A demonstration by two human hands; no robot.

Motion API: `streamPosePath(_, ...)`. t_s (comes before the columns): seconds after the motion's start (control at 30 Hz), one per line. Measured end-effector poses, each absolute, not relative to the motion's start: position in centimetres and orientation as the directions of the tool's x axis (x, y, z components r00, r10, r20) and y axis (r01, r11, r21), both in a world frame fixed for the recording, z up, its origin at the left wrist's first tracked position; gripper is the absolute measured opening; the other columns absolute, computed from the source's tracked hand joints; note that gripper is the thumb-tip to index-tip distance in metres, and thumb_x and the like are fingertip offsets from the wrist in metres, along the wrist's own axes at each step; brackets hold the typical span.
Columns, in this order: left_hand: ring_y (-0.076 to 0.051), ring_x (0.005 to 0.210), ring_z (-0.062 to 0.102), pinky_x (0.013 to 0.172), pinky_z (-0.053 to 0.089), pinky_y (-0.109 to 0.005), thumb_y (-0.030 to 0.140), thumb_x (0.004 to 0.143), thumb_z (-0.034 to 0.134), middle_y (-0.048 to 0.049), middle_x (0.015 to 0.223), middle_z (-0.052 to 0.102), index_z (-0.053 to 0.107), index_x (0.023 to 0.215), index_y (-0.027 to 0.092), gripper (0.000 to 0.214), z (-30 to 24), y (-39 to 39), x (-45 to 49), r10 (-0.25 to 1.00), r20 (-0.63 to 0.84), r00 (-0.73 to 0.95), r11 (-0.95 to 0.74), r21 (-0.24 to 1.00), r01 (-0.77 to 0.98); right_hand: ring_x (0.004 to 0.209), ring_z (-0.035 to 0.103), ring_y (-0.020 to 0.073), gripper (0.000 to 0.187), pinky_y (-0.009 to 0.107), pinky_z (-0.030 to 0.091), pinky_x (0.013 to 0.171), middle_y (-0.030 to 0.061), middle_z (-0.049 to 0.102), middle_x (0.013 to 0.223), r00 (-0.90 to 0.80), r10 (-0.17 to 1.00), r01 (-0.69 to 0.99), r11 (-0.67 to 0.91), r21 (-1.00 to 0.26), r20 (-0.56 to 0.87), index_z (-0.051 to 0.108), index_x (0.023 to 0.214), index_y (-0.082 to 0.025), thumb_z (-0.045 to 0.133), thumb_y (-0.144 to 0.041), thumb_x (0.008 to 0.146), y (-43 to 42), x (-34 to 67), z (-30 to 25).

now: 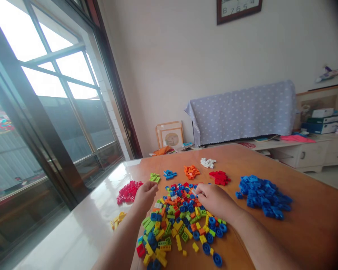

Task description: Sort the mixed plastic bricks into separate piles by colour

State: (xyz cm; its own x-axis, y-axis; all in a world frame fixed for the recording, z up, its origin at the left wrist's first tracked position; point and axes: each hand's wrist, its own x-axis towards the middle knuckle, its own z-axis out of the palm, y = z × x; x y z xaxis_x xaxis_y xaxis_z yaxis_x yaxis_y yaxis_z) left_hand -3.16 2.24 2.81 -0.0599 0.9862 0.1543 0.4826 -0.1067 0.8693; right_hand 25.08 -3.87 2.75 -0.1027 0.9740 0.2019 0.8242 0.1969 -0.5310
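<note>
A large mixed heap of plastic building bricks (183, 217) in yellow, green, blue, red and orange covers the middle of the table. My left hand (146, 193) is above the heap's left edge, fingers curled together; whatever may be between them is hidden. Just beyond its fingertips lies a small pile of lime green bricks (154, 177). At the heap's far right side, my right hand (215, 198) has thumb and forefinger pinched at a white brick (194, 192). Pink bricks (128, 192) lie left of my left wrist, and yellow bricks (118, 220) sit closer beside that forearm.
Farther back on the wooden table (304, 232) are small piles of blue bricks (169, 174), orange bricks (191, 172), white bricks (207, 162) and red bricks (219, 177). A big blue pile (263, 196) lies to the right. Glass doors stand at the left.
</note>
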Motion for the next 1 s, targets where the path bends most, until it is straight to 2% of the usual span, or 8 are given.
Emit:
streamPosePath(0.23, -0.019, 0.074, 0.063, 0.063, 0.044, -0.026, 0.045, 0.085, 0.057, -0.0027, 0.081, 0.071, 0.070, 0.095, 0.018, 0.032, 0.7, -0.4, -2.3, 0.967, 0.246, 0.064, -0.230, 0.739, 0.633, 0.072, 0.055, 0.0138, 0.016, 0.025, 0.024, 0.059, -0.0002, 0.068, 0.082, -0.157, 0.988, 0.873, 0.137, -0.468, -0.003, 0.068, 0.084, -0.023, 0.057, -0.016, 0.074, -4.2, 26.0, 2.9)
streamPosePath(0.47, -0.020, 0.085, 0.066, 0.073, 0.046, -0.027, 0.038, 0.088, 0.054, -0.0038, 0.090, 0.073, 0.070, 0.092, 0.020, 0.024, 0.9, -1.3, -2.3, 0.943, 0.311, 0.120, -0.311, 0.689, 0.654, 0.084, 0.059, 0.0186, 0.023, 0.026, 0.027, 0.061, 0.0006, 0.071, 0.091, -0.177, 0.981, 0.926, 0.140, -0.350, -0.077, 0.069, 0.086, -0.026, 0.064, -0.018, 0.065, -4.1, 25.5, 1.6)
streamPosePath(0.7, -0.017, 0.082, 0.063, 0.073, 0.045, -0.026, 0.035, 0.092, 0.052, -0.0020, 0.087, 0.071, 0.067, 0.088, 0.021, 0.022, 1.1, -2.1, -1.7, 0.901, 0.367, 0.233, -0.425, 0.629, 0.651, 0.084, 0.061, 0.0194, 0.024, 0.026, 0.026, 0.061, -0.0003, 0.072, 0.092, -0.187, 0.981, 0.927, 0.157, -0.341, -0.056, 0.067, 0.091, -0.027, 0.064, -0.023, 0.067, -4.0, 24.9, 1.0)
streamPosePath(0.87, -0.017, 0.086, 0.064, 0.076, 0.045, -0.025, 0.033, 0.095, 0.049, -0.0023, 0.092, 0.071, 0.066, 0.090, 0.022, 0.022, 0.8, -2.1, -1.4, 0.886, 0.381, 0.265, -0.456, 0.603, 0.655, 0.093, 0.062, 0.0217, 0.035, 0.026, 0.032, 0.068, 0.0027, 0.072, 0.101, -0.205, 0.978, 0.911, 0.176, -0.374, -0.039, 0.067, 0.101, -0.028, 0.070, -0.028, 0.066, -4.0, 24.5, 0.7)
streamPosePath(1.0, -0.018, 0.087, 0.064, 0.074, 0.045, -0.025, 0.034, 0.096, 0.047, -0.0037, 0.092, 0.071, 0.067, 0.091, 0.022, 0.024, 0.5, -2.1, -1.4, 0.883, 0.380, 0.275, -0.460, 0.588, 0.665, 0.092, 0.062, 0.0203, 0.028, 0.025, 0.033, 0.070, 0.0024, 0.071, 0.099, -0.234, 0.972, 0.889, 0.216, -0.404, 0.007, 0.070, 0.098, -0.027, 0.069, -0.032, 0.071, -3.7, 24.3, 0.3)
